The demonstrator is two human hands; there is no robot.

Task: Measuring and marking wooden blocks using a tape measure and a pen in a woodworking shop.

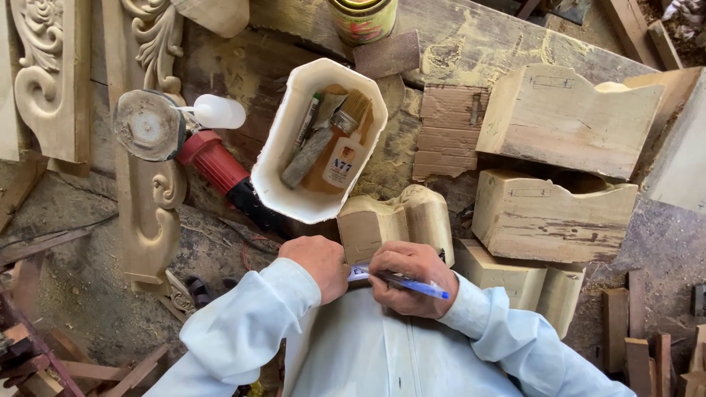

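Both hands met at the block [395,223]: left hand [318,265] pinned it, right hand [409,278] gripped a pen [409,284]; marking wanted the block steady.

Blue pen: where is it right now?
Head view, bottom centre: the blue pen is in the right hand, beside the left hand, just below the curved wood block.

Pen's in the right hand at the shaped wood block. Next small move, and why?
Probably draw the pen tip along the wood block: the right hand already grips it in a writing pose at the block's near edge, and the left hand braces beside it.
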